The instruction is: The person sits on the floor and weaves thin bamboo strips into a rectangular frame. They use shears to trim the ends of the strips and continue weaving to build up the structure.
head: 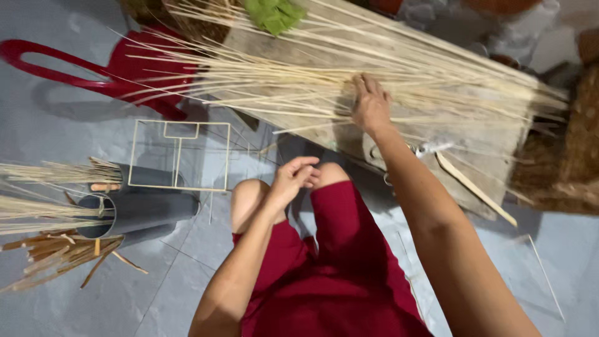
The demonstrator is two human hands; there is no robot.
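Observation:
My right hand (369, 103) reaches forward and rests palm-down on a spread of long thin pale bamboo sticks (299, 75) lying across a low wooden board (480, 168); its fingers are among the sticks. My left hand (294, 179) hovers over my knees with the fingers curled together; whether it pinches a thin stick I cannot tell. I sit in dark red shorts (337, 274).
A rectangular frame of thin sticks (180, 155) leans on grey tubes (140, 209) holding more sticks at the left. A red plastic stool (106, 72) lies at the back left. Scissors (412, 150) and a flat slat (474, 187) lie on the board. Green cloth (274, 14) sits above.

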